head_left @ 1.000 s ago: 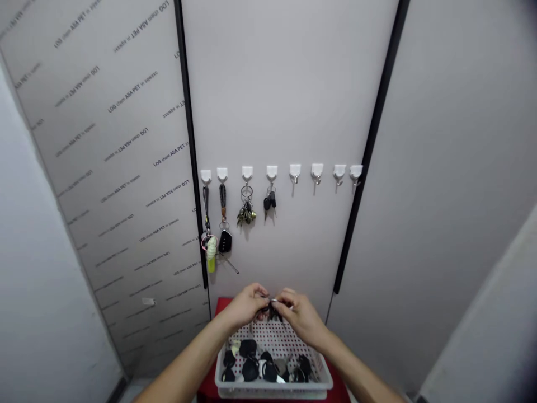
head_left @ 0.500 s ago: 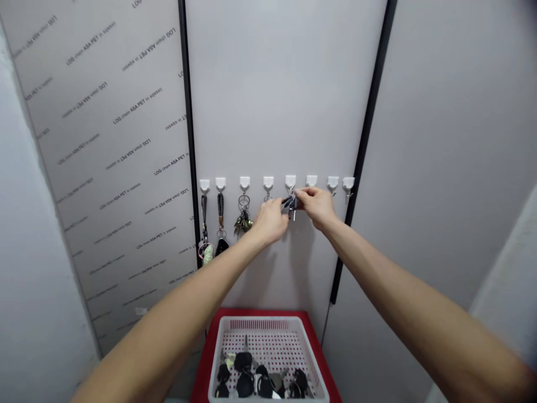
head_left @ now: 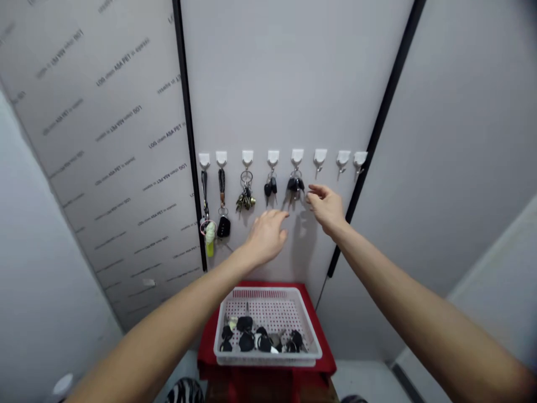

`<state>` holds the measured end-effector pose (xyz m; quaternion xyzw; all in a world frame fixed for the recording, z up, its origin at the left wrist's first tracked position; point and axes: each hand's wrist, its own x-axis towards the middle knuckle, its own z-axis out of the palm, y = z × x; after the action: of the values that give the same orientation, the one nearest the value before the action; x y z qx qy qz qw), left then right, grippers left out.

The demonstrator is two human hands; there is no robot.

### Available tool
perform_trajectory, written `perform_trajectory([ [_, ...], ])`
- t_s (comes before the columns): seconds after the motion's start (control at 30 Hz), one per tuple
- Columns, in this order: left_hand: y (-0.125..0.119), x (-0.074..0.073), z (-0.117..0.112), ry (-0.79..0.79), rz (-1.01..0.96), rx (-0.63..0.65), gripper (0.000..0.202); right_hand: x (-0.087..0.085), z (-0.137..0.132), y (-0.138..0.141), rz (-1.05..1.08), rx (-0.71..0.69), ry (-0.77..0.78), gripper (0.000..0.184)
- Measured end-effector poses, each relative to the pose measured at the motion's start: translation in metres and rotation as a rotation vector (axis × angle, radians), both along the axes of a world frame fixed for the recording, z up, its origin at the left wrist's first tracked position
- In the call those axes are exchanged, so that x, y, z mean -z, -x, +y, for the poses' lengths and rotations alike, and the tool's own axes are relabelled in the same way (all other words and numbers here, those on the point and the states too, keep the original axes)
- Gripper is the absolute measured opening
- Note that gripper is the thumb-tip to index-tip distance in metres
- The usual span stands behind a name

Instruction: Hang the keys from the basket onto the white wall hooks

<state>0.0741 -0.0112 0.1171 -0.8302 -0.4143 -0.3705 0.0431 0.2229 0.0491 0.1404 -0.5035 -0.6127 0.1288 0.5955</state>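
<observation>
A bunch of black-headed keys (head_left: pixel 296 183) hangs by its ring from the fifth white hook (head_left: pixel 297 155) from the left. Just right of that bunch is my right hand (head_left: pixel 326 208), fingers apart and holding nothing. My left hand (head_left: pixel 268 234) is lower and to the left, below the hooks, its fingers stretched out with nothing in them. Above it, a smaller set of black keys (head_left: pixel 271 187) hangs from the fourth hook. Farther left hang a bunch of brass keys (head_left: pixel 245 198), a black car key (head_left: pixel 224 226) on a braided strap, and a keyring with a pale green charm (head_left: pixel 210 232).
Three hooks at the right, including one white hook (head_left: pixel 320 155), carry no keys. A white perforated basket (head_left: pixel 268 361) holding several black keys (head_left: pixel 246 340) stands below on a red cloth (head_left: pixel 323 355). Black strips (head_left: pixel 380 112) border the pale panel.
Both hands have let go of the black key bunch, which now hangs free on its hook. My left hand has dropped lower; my right has drawn off rightward. The view has tilted down.
</observation>
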Motion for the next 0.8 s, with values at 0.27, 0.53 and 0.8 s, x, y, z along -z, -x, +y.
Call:
perform_trajectory([
  [0.27,0.032,0.154,-0.033,0.646,0.021,-0.026,0.034,0.156,-0.065,0.008,-0.320,-0.363,0.528,0.018],
  [0.53,0.027,0.181,-0.039,0.736,0.252,-0.062,0.028,0.212,-0.085,0.030,-0.871,-0.444,0.667,0.019],
  [0.8,0.030,0.181,-0.029,0.845,0.260,-0.185,0.018,0.223,-0.077,0.026,-0.642,-0.398,0.601,0.008],
])
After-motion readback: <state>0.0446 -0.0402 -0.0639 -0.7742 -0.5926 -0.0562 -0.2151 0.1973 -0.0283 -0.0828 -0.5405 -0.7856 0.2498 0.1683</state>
